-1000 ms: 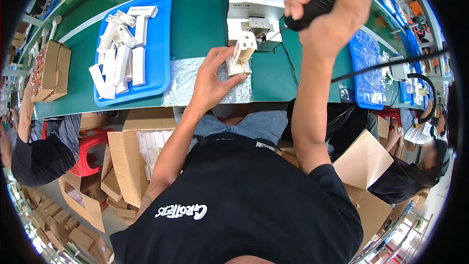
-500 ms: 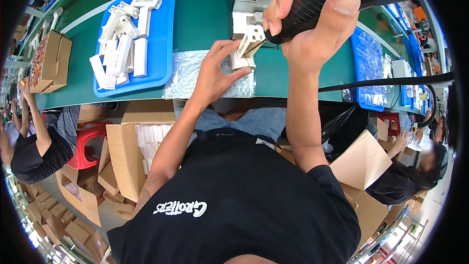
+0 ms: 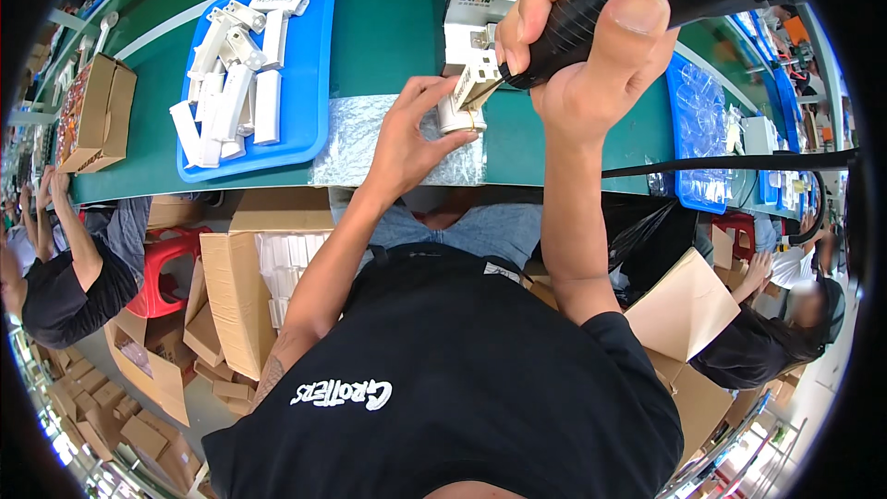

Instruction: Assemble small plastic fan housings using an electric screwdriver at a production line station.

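Observation:
My left hand (image 3: 399, 139) has thumb and fingers closed round a white plastic housing (image 3: 450, 117), a round-based piece with a rectangular block on top, held just over the bench. My right hand (image 3: 591, 92) is wrapped round a black corded electric screwdriver (image 3: 605, 14), tilted so that its thin bit reaches down to the white piece. Whether a screw sits under the bit is too small to tell. Beneath the left hand lies a sheet of clear bubble wrap (image 3: 349, 150). Just behind the piece stands a grey-white box-shaped device (image 3: 479, 2), partly covered by my right hand.
A blue tray (image 3: 319, 65) of white plastic housings (image 3: 266, 106) stands on the left. Another blue tray (image 3: 686, 152) with clear plastic parts lies right, crossed by a black cable (image 3: 730, 162). A cardboard box (image 3: 109, 120) sits far left. Co-workers (image 3: 83, 282) sit at both sides.
My hands, the white housing and the screwdriver keep almost the same pose, with the whole view shifted slightly. The left co-worker's hands have moved closer together by the cardboard box.

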`<state>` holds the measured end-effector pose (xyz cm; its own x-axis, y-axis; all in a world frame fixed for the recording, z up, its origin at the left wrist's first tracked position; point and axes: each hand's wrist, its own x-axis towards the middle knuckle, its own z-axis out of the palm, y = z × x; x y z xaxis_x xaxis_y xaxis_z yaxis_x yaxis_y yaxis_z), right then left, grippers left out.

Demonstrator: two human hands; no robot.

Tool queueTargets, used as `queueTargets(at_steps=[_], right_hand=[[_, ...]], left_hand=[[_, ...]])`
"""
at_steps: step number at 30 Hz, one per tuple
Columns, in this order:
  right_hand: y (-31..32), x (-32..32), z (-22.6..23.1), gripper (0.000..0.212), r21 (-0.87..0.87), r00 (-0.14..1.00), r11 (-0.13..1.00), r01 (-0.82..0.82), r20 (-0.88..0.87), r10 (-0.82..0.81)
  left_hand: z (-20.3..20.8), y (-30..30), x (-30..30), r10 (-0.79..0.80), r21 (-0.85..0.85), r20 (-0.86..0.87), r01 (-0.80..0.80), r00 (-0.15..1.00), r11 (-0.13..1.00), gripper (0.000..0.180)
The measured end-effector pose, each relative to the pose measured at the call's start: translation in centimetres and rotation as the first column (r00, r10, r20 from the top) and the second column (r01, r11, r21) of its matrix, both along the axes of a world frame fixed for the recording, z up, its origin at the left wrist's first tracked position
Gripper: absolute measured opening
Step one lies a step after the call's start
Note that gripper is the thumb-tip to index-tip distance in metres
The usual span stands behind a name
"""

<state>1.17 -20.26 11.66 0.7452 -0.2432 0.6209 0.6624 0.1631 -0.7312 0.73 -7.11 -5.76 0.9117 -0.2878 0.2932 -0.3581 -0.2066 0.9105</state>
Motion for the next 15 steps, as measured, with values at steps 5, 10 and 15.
queueTargets(at_steps=[5,10,15], right_hand=[[0.2,0.1,-0.4,0.083,0.010,0.999,0.999,0.034,-0.007,-0.034],[-0.6,1.4,-2.0,0.061,-0.045,0.992,0.999,-0.008,0.122,0.013],[-0.6,-1.1,1.5,0.075,0.125,0.999,0.991,0.037,-0.026,-0.034]], left_hand=[[-0.3,0.0,0.0,0.005,-0.012,0.002,-0.005,1.000,1.000,0.069],[-0.1,0.2,0.1,0.000,0.018,0.013,-0.001,1.000,1.000,0.070],[0.1,0.0,0.2,0.014,0.028,0.001,-0.014,1.000,1.000,0.068]])
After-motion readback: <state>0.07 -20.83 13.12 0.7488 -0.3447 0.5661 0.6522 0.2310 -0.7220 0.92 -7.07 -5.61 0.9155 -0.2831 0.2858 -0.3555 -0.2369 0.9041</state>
